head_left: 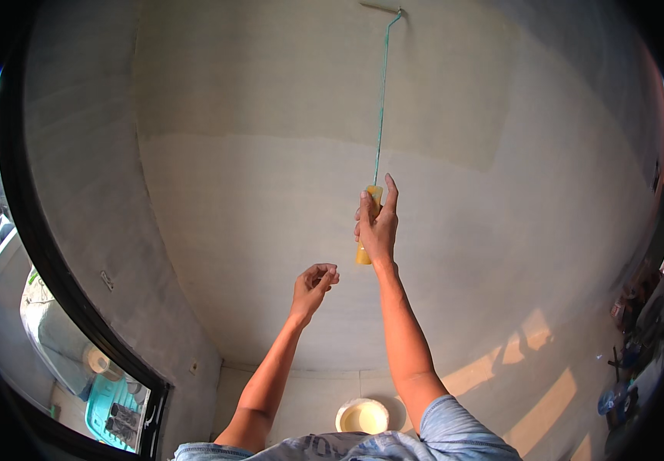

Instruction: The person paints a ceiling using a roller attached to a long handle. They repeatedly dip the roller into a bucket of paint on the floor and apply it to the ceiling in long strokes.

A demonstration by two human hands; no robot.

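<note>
As left hand [313, 290] hovers, right hand [379, 231] grips roller [381, 107].

Right hand [378, 230] wraps the yellow handle [363, 254], index finger [391, 194] up off it. Teal rod [382, 100] runs up from the grip to the roller head [379, 8], over darker wall [270, 84]. Left hand [314, 290] sits lower-left of the grip, apart, loosely curled. Pale bucket [340, 418] well below, cream liquid [367, 419] inside. Black window frame [78, 307] far left.
</note>
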